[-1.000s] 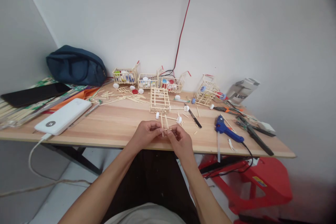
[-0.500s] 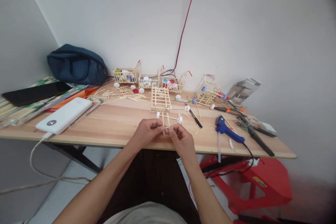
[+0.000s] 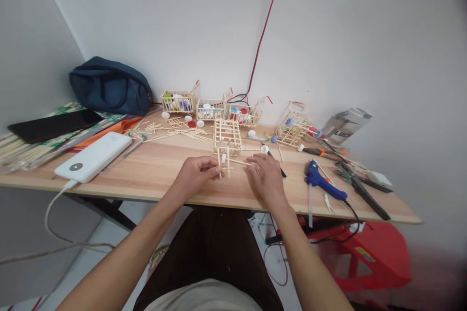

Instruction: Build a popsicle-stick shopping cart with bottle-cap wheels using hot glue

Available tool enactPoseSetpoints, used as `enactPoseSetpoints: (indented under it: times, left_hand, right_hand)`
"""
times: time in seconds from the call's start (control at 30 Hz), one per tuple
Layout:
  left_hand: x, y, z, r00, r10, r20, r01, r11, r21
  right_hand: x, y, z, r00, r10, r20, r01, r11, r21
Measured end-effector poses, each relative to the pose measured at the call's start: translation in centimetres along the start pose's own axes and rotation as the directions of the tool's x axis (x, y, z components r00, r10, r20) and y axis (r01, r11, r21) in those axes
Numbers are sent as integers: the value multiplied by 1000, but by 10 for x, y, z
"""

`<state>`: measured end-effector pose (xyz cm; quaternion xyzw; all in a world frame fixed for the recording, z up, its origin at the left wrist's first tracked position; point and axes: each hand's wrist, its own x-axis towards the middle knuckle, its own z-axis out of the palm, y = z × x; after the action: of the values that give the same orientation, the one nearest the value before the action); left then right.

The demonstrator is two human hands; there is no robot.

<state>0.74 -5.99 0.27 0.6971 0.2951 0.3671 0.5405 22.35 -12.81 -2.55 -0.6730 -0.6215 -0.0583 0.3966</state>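
Note:
My left hand pinches a small frame of thin wooden sticks and holds it upright just above the wooden table. My right hand has reached forward over loose sticks and a white wheel piece near the frame; its fingers curl down onto the table, and I cannot see what they touch. A wooden stick lattice stands just beyond both hands.
Several stick carts with bottle caps line the wall. A blue glue gun, pliers and a black knife lie to the right. A white power bank, a phone and a blue bag lie left. A red stool stands below.
My right hand has let go of the stick frame and moved forward and right onto the table. My left hand keeps the frame and has lifted it slightly forward. The view shifted.

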Motion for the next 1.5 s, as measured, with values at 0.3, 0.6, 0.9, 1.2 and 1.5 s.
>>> enactPoseSetpoints:
  times: [0.3,0.6,0.9,1.2,1.5]
  left_hand:
    - [10,9,-7,998,-13,-58,10,998,-55]
    - [17,2,-2,1000,0,4,0,998,-69]
    - [16,6,2,998,-49,38,51,997,-58]
    - [20,-3,4,997,-81,-16,80,995,-54]
    - [23,7,2,999,-43,-13,43,999,12]
  right_hand:
    - [-5,14,-7,961,-124,248,140,989,-48]
    - [-11,-31,-61,940,-299,164,291,954,76]
    - [-3,-44,-51,944,-313,103,297,944,143]
    - [-8,-29,-40,958,-258,128,239,960,145]
    - [-13,-24,-39,956,-255,144,235,961,144]
